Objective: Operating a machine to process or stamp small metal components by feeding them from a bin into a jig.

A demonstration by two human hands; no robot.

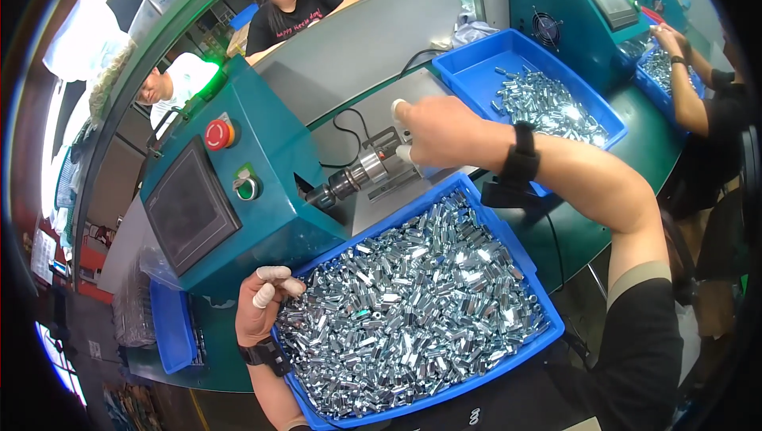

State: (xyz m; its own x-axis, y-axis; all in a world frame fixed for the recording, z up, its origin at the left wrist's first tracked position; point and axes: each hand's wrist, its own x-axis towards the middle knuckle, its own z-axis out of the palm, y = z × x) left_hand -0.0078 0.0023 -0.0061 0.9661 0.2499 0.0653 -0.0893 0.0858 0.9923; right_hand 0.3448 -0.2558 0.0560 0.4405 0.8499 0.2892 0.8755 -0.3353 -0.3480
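My right hand [448, 131] is over the metal fixture [384, 145] beside the machine's chuck [347, 181], its fingers curled and white covers on the fingertips. Whatever lies between those fingers is hidden. Below, a blue tray [548, 298] is heaped with short shiny hexagonal metal pieces [413, 296]. At this tray's left rim is my left hand [262, 300], with its covered fingers bent but apart and the fingertips close to the pieces. I make out no piece in it. Black bands circle both wrists.
The green machine [262, 137] has a dark screen [192, 205] and a red push button [219, 134]. Another blue tray [468, 62] with metal pieces stands behind my right arm. A narrow blue bin [171, 328] is at left. People work opposite and at far right.
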